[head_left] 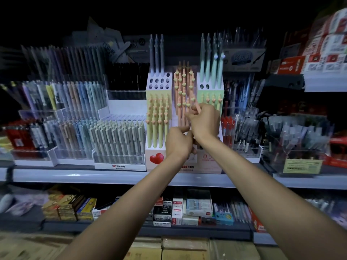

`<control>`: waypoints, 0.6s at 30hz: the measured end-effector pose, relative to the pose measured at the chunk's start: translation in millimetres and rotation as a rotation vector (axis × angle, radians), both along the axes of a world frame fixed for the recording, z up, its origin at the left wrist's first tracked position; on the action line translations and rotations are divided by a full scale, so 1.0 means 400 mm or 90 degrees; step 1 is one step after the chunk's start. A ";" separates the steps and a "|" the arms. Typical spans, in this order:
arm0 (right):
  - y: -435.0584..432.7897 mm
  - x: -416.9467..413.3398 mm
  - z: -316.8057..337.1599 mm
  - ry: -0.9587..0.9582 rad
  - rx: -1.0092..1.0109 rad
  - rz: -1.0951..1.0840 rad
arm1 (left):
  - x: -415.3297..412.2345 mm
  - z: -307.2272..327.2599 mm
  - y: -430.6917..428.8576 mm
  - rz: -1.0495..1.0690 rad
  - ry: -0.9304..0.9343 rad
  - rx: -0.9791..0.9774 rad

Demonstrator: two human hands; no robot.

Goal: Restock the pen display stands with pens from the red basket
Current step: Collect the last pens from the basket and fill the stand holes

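A white tiered pen display stand (pixel 159 83) with a red heart on its front stands on the middle shelf. It holds yellow-green pens on the left, peach pens (pixel 183 85) in the middle and mint pens (pixel 211 61) on the right. My right hand (pixel 203 121) pinches a peach pen (pixel 196 106) in front of the peach column. My left hand (pixel 178 142) is just below it, fingers curled round a bunch of pens that is mostly hidden. The red basket is out of view.
Clear racks of grey pens (pixel 118 136) and pastel pens (pixel 75 102) stand to the left of the stand. Bins of clear pens (pixel 244 132) stand to its right. The grey shelf edge (pixel 112 175) runs below. Boxed stationery (pixel 187 209) fills the lower shelf.
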State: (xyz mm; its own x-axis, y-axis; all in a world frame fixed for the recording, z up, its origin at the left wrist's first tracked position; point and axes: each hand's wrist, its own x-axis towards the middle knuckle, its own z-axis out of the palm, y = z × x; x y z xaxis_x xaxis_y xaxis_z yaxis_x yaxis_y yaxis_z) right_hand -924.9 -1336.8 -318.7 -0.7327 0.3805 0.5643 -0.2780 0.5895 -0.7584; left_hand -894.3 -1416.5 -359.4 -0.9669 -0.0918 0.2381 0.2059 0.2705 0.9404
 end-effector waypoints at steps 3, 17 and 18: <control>0.012 0.041 0.002 -0.088 -0.056 0.028 | 0.022 0.002 -0.027 -0.070 -0.040 0.043; 0.016 0.156 -0.047 -0.172 -0.164 0.311 | 0.140 -0.065 -0.085 -0.098 0.006 0.165; 0.013 0.163 -0.050 -0.150 -0.177 0.325 | 0.145 -0.066 -0.087 -0.096 0.007 0.176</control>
